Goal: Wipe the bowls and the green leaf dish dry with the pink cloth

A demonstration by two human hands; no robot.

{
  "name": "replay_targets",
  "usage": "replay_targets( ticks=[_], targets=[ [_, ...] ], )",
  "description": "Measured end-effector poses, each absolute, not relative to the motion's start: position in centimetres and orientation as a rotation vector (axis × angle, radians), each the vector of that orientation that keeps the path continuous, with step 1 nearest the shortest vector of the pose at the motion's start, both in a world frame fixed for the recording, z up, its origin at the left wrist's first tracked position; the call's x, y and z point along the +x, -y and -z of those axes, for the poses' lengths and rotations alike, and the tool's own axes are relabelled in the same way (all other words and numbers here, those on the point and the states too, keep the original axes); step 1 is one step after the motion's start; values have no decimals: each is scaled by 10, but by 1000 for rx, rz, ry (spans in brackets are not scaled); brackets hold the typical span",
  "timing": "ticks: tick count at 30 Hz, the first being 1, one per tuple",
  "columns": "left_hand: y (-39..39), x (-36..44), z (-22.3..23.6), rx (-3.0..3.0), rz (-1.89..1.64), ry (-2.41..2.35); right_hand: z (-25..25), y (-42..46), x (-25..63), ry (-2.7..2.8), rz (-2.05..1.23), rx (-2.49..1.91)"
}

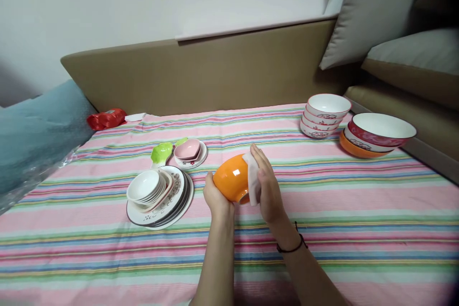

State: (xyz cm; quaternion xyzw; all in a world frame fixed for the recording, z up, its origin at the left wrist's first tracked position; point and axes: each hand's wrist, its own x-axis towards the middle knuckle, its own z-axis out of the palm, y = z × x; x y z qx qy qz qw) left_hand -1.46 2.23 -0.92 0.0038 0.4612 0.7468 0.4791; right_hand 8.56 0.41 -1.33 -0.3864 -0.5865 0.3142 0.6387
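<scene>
An orange bowl [231, 177] is tilted on its side above the striped cloth, its glossy outside facing me. My left hand [218, 201] grips it from the left, fingers hidden behind the bowl. Against the bowl's right side, my right hand [268, 189] presses a pale cloth [253, 180] with its fingers stretched out together. The cloth lies between my palm and the bowl, partly covering the bowl's outside near its foot. A dark cord bracelet [292, 247] circles my right wrist.
Left stand stacked plates [138, 213] with small white bowls [143, 186]; behind are a green dish [161, 153] and pink bowls [187, 149]. Right are stacked white bowls [324, 117] and larger bowls [383, 130]. Cushions [412, 62] and a brown backboard [201, 81] border the striped cloth [340, 201].
</scene>
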Motion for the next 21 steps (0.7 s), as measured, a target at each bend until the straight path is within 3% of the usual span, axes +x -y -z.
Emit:
replay_targets(
  ticks=[7,15,21],
  targets=[
    [-22,-15,12,-57,-1751,-1129,11,-8,98,1462,-630,-1055],
    [-14,-5,11,252,-1775,-1300,19,-8,94,1212,-684,-1080],
    [-9,-3,10,325,-1764,-1252,11,-1,99,1490,-415,-1054]
  ],
)
